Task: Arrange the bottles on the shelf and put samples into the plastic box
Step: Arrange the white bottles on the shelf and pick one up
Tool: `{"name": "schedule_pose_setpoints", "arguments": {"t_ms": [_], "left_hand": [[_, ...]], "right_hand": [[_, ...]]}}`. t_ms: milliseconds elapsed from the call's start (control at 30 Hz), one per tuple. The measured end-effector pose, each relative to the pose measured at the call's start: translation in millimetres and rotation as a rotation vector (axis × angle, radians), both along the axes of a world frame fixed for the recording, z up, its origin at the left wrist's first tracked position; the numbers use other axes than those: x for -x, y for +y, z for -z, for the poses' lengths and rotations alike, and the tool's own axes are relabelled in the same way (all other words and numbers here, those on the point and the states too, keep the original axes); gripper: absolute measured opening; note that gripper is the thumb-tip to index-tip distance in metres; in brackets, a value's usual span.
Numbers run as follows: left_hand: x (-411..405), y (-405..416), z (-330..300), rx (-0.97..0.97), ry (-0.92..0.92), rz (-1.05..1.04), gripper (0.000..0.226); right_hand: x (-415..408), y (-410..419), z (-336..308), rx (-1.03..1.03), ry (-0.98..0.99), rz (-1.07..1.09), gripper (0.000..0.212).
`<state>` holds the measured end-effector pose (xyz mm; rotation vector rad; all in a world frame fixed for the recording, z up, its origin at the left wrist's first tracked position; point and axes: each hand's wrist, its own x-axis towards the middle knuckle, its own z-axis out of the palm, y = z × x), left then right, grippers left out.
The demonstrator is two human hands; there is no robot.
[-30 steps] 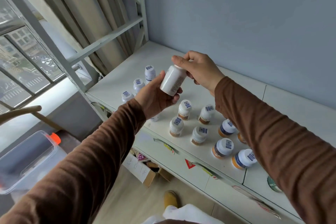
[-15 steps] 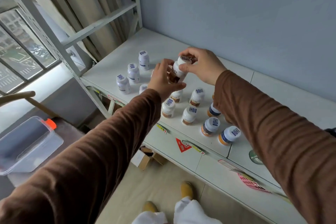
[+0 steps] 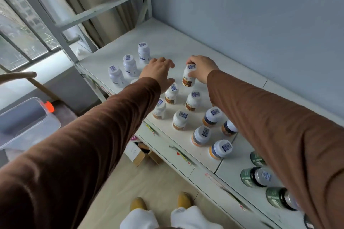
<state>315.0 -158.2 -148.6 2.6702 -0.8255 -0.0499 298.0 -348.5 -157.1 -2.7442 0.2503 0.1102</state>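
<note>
The right hand (image 3: pixel 202 68) grips a white bottle with a brown label (image 3: pixel 189 76) from above and behind, fingers curled round its cap and shoulder — a steadying hold, and the bottle looks upright with its base at or on the white shelf (image 3: pixel 167 42), at the far end of the brown-label group. It sits in line with the brown-label bottles (image 3: pixel 193 101) nearer the edge, which suggests the aim is a tidy column by kind. The left hand (image 3: pixel 160 70) hovers just beside it, fingers spread and relaxed, holding nothing; it hangs above the gap between the brown group and the three blue-label bottles (image 3: pixel 130 65) to the left, likely ready for the next one. Nearer the right, orange-banded bottles (image 3: pixel 213 116) stand in their own cluster, and green jars (image 3: pixel 255 176) lie on their sides at the shelf's near end — sorting there seems not yet done. The clear plastic box (image 3: pixel 28 122) waits well apart, low on the left, with an orange clip; whether anything is in it, I cannot tell. Releasing cleanly without nudging neighbours looks like the tricky part.
</note>
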Motion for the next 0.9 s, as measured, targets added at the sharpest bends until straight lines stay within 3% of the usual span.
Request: {"name": "schedule_pose_setpoints", "arguments": {"t_ms": [300,467,600,667,900], "left_hand": [[10,-6,2,-0.032,0.009,-0.073,0.047],[27,0,-7,-0.014,0.001,-0.099,0.046],[62,13,-14,0.042,-0.072,-0.101,0.042],[84,22,-12,0.058,-0.108,-0.108,0.04],[146,46,33,0.056,-0.026,-0.189,0.036]], "right_hand": [[-12,-7,24,0.032,0.042,-0.103,0.036],[-1,-4,11,0.048,0.067,-0.144,0.057],[39,11,-14,0.023,-0.188,-0.277,0.034],[67,21,-20,-0.001,-0.225,-0.361,0.026],[117,40,10,0.045,0.068,-0.585,0.043]]}}
